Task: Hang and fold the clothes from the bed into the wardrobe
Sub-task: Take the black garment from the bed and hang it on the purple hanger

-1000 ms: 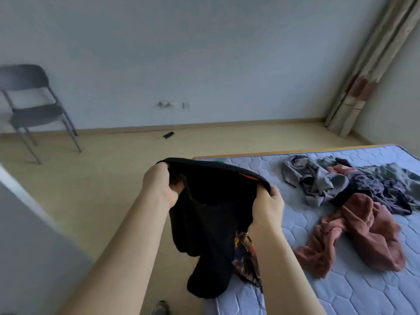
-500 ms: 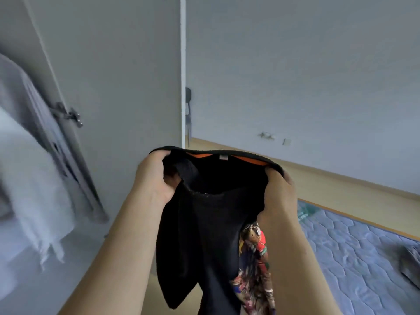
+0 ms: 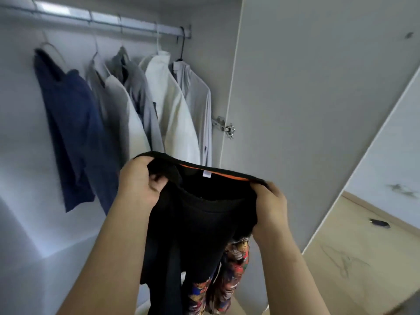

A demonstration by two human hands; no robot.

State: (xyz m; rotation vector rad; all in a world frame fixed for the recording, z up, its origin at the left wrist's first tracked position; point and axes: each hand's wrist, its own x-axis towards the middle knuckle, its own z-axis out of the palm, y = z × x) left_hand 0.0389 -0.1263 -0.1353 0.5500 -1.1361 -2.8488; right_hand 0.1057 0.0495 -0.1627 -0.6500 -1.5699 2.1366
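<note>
Open wardrobe (image 3: 284,87): shirts (image 3: 172,105) hang from its rail (image 3: 102,19). Before it, left hand (image 3: 139,184) and right hand (image 3: 269,204) each grip the black garment (image 3: 204,214).

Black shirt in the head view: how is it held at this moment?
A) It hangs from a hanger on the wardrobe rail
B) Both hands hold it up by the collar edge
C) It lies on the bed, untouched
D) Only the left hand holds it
B: the left hand and the right hand each grip the collar edge of the black shirt, which is held up below the rail, not hung on it.
</note>
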